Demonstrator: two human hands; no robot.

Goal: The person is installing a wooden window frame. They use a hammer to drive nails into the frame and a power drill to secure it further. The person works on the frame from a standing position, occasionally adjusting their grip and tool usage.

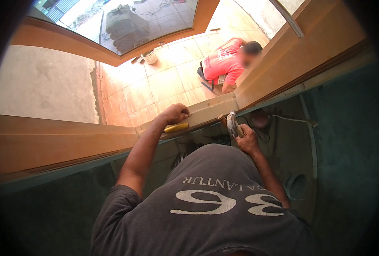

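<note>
My left hand (175, 114) rests on the wooden window sill (211, 105), its fingers pinched together. Whatever is between the fingertips is too small to make out. Beside that wrist lies a tool with a yellow handle (176, 127), its working end hidden. Over the near edge of the sill, my right hand (247, 139) is closed around a hammer (231, 123), held upright with its worn metal head above the fist. A short brown wooden piece (222, 117) shows just left of the hammer head.
An open glazed window sash (155, 45) swings outward at the upper left. Outside, a person in a red shirt (225, 64) crouches on the tiled floor (147, 91), near a bucket (150, 57). Indoors, a round container (297, 187) and a cable (292, 119) lie below to the right.
</note>
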